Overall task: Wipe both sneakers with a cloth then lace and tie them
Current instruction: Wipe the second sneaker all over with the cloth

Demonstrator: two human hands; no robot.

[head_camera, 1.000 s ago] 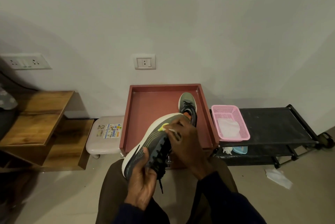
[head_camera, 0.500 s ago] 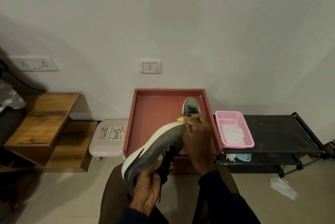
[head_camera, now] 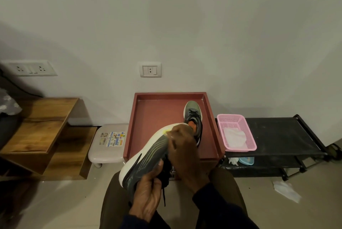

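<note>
grey sneaker (head_camera: pixel 146 156) at 6 o'clock: left hand (head_camera: pixel 148 197) grips it, right hand (head_camera: pixel 185 152) curls its fingers on the upper, lace (head_camera: pixel 164 198) dangling. lacing seems underway; second sneaker (head_camera: pixel 192 115) sits at 12 o'clock, cloth (head_camera: pixel 234 137) at 3 o'clock.

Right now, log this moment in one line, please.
left hand grips sneaker | right hand pinches its top edge | second sneaker in red tray | white cloth in pink basket

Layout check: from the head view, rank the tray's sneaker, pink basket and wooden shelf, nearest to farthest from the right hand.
1. Sneaker in the tray, just beyond the right hand.
2. Pink basket, to its right.
3. Wooden shelf, far left.
</note>
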